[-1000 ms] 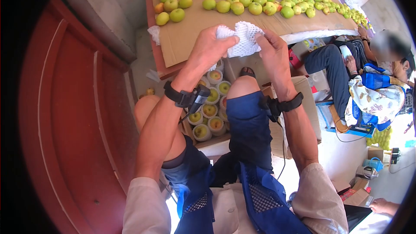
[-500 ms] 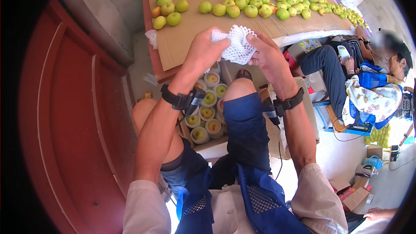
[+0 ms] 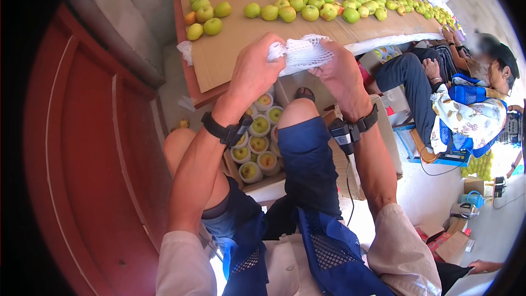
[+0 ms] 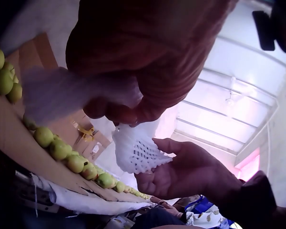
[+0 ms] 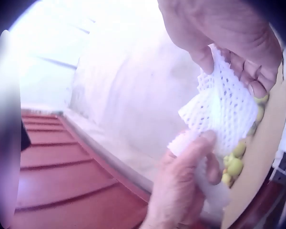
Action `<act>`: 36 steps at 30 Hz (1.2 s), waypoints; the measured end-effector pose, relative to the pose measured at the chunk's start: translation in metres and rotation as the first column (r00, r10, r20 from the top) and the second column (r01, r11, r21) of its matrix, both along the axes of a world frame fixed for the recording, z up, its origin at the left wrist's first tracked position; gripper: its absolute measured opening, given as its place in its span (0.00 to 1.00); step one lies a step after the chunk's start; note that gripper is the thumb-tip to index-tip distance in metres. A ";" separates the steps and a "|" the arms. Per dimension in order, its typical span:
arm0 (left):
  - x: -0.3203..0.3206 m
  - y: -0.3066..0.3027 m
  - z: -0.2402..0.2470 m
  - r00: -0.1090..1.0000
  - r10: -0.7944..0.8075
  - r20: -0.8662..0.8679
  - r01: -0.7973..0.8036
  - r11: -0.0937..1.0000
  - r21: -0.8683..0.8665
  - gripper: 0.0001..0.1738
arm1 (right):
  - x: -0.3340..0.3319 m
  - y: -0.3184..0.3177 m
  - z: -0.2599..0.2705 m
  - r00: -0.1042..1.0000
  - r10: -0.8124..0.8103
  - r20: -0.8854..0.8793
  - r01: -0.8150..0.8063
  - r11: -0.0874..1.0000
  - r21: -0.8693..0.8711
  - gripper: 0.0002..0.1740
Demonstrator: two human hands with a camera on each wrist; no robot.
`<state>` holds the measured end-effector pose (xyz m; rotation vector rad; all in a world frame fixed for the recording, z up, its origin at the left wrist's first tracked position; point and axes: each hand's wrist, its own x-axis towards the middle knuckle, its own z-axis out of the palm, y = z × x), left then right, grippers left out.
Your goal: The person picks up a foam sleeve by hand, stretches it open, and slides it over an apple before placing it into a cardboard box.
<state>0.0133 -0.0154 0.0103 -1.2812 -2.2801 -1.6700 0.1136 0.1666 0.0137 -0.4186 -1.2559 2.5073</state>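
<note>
While a ribbed red door point(image 3: 90, 159) stands well to the left hand's own side, a flat brown cardboard sheet point(image 3: 219, 66) lies beyond both hands, and a carton point(image 3: 266, 183) of round apples in white netting point(image 3: 259, 125) sits below the left hand, towards the body. The left hand point(image 3: 255, 71) pinches one side of a thin white foam net point(image 3: 298, 57) between thumb and fingers; the right hand point(image 3: 342, 77), its fingers bent, grips the opposite edge, though whether any fingertips are inside it I cannot tell. The net spans the gap between them. It could tear along its open diamond mesh if the hands pull apart too hard, or spring off the right fingertips if their hold is only on the rim. A second foam piece point(image 5: 212, 191), trailing from the left palm, could slip out if that hand loosens. The net looks soft, springy and crumpled, its edge scalloped; smooth, glossy green apples point(image 3: 310, 12), some blushed red, lie loose beyond the hands on the matt, creased cardboard.
</note>
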 end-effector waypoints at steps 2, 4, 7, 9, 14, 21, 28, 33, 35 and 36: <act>0.000 0.002 -0.002 1.000 0.013 -0.018 -0.012 1.000 0.026 0.13 | 0.000 0.003 -0.002 0.999 0.029 -0.019 -0.030 0.996 -0.089 0.20; 0.001 0.002 -0.001 1.000 0.009 -0.021 -0.008 0.998 0.064 0.12 | 0.001 0.002 0.001 0.996 0.075 -0.049 -0.081 0.987 -0.137 0.19; 0.003 0.001 0.004 0.999 0.001 -0.043 0.003 0.995 0.097 0.16 | -0.001 0.001 0.000 0.999 0.049 -0.022 -0.049 0.998 -0.041 0.19; 0.002 -0.001 0.005 0.996 0.006 -0.084 0.002 0.996 0.086 0.16 | 0.000 -0.001 0.005 0.999 0.052 0.007 -0.052 0.995 0.085 0.20; 0.005 -0.006 0.013 0.976 -0.024 -0.215 0.039 0.997 0.067 0.18 | 0.005 -0.006 0.011 0.994 -0.023 0.105 -0.027 0.891 0.454 0.22; 0.003 -0.008 0.014 0.921 -0.118 -0.372 0.160 0.984 0.082 0.22 | 0.002 0.001 0.006 0.992 -0.058 0.114 0.024 0.959 0.282 0.15; 0.007 -0.007 0.013 0.907 -0.159 -0.389 0.215 0.971 0.106 0.23 | 0.005 0.004 0.004 1.000 0.024 -0.003 -0.024 0.999 -0.040 0.14; 0.014 -0.003 0.004 0.998 -0.058 -0.032 0.062 0.991 0.120 0.15 | 0.005 -0.002 0.004 0.998 -0.013 -0.060 0.026 0.978 0.209 0.20; 0.010 0.001 -0.001 0.999 -0.033 0.002 0.032 0.984 0.175 0.12 | 0.005 -0.006 0.008 0.998 -0.013 -0.055 0.028 0.957 0.289 0.23; 0.010 0.001 -0.002 0.999 -0.002 0.041 -0.006 0.983 0.183 0.11 | 0.004 -0.009 0.010 0.999 -0.039 -0.036 0.050 0.925 0.378 0.26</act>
